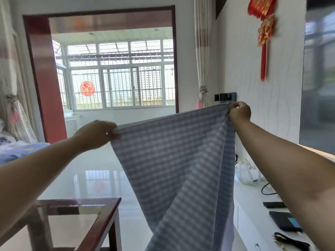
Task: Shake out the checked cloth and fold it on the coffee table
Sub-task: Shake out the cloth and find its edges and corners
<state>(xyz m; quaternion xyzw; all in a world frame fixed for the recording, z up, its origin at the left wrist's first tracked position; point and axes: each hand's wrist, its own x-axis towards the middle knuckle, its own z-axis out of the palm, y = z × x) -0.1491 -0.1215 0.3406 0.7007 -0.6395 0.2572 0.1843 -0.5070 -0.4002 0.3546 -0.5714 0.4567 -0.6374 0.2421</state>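
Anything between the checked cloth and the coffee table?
Nothing visible. The blue-and-white checked cloth hangs from the left hand and right hand, just right of the red wooden glass-topped coffee table.

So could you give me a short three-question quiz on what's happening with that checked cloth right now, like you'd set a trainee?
1. True or false: the checked cloth already lies folded on the coffee table.
2. Which hand holds its corner of the cloth higher? A: left hand. B: right hand.
3. Fill in: the red tasselled ornament hangs on the ____.

Key
1. False: the cloth hangs in the air, spread between both hands, beside the table and not on it.
2. B: the right hand pinches its corner higher than the left.
3. Wall, to the person's right, above the white cabinet.
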